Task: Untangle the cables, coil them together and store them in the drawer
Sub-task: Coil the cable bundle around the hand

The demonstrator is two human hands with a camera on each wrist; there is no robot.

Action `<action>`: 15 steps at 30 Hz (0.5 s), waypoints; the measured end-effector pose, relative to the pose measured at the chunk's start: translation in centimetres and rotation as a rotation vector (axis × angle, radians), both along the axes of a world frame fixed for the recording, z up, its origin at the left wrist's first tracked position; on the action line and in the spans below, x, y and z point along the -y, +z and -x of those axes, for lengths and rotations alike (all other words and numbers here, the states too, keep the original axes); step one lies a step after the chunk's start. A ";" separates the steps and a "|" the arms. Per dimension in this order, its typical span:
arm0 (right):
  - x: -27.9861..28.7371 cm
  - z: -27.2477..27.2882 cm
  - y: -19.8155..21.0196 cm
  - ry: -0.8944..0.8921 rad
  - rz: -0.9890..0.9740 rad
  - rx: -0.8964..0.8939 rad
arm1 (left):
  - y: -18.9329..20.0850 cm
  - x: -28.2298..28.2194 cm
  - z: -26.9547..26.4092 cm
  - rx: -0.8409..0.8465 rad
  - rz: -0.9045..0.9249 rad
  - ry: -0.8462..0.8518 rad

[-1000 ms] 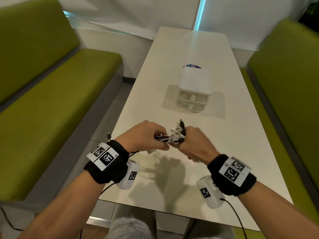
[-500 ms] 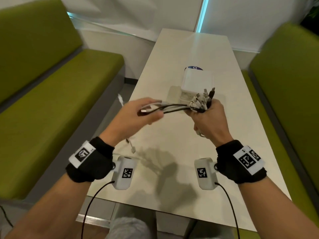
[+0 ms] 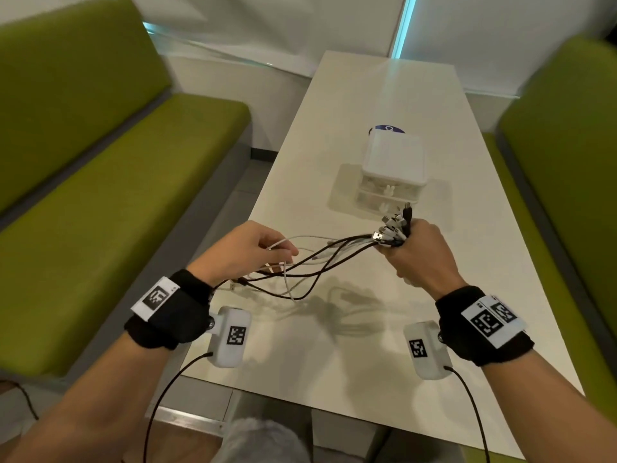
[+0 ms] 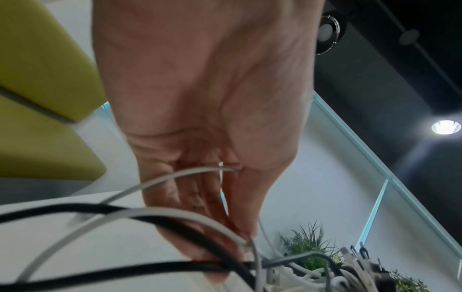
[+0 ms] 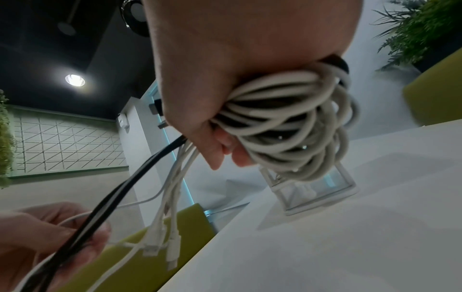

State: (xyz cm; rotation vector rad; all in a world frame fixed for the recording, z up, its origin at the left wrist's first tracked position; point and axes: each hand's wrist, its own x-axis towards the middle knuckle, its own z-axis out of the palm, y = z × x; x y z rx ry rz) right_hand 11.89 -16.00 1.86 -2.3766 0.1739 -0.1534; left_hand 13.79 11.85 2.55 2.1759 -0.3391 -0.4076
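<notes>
Both hands are lower than half a second ago and spreading wider apart. Right hand (image 3: 422,253) — clenching the coiled cables (image 5: 295,122), plug ends sticking up at 12 o'clock. Left hand (image 3: 243,250) — pinching the loose strands trailing out at 9 o'clock. Drawer unit (image 3: 394,168) — sitting on the table (image 3: 367,379) just beyond my right fist.

The head view looks forward and down from above at the surface (image 3: 350,345), taking in both hands, the cables (image 3: 320,259) between them and the drawer box (image 3: 394,168) beyond. The left wrist view sits tight under the left hand (image 4: 207,110), facing up along its palm toward wall and ceiling. The right wrist view, equally close, looks up past the right hand (image 5: 225,69); it shares the cables, drawer box and left hand with the head view.
</notes>
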 end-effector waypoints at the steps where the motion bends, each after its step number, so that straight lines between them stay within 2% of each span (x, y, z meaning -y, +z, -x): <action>1: 0.2 -0.1 -0.1 0.005 0.003 0.007 | 0.3 0.1 0.0 -0.008 0.028 0.017; 3: 0.4 -0.1 -0.3 0.006 0.001 0.013 | 0.6 0.3 0.1 -0.057 0.202 0.083; 6: 0.5 0.2 -0.5 0.020 0.047 0.001 | 0.8 0.1 0.3 -0.213 0.586 0.190; 8: 0.5 0.6 -0.6 0.023 0.069 -0.005 | 0.9 -0.5 -0.2 -0.215 0.678 0.247; 9: 0.6 0.8 -0.6 0.022 0.066 -0.009 | 0.9 -1.0 -0.8 -0.119 0.597 0.257; 10: 0.7 0.8 -0.6 0.019 0.060 -0.018 | 1.1 -1.6 -1.4 0.033 0.413 0.250; 12: 1.1 0.8 -0.7 0.008 0.038 -0.035 | 1.4 -2.9 -3.0 0.354 -0.092 0.199; 13: 1.2 0.8 -0.7 0.004 0.027 -0.037 | 1.9 -3.5 -3.5 0.442 -0.297 0.180; 15: 1.4 0.8 -0.7 -0.003 0.003 -0.044 | 2.2 -4.8 -4.4 0.441 -0.552 0.157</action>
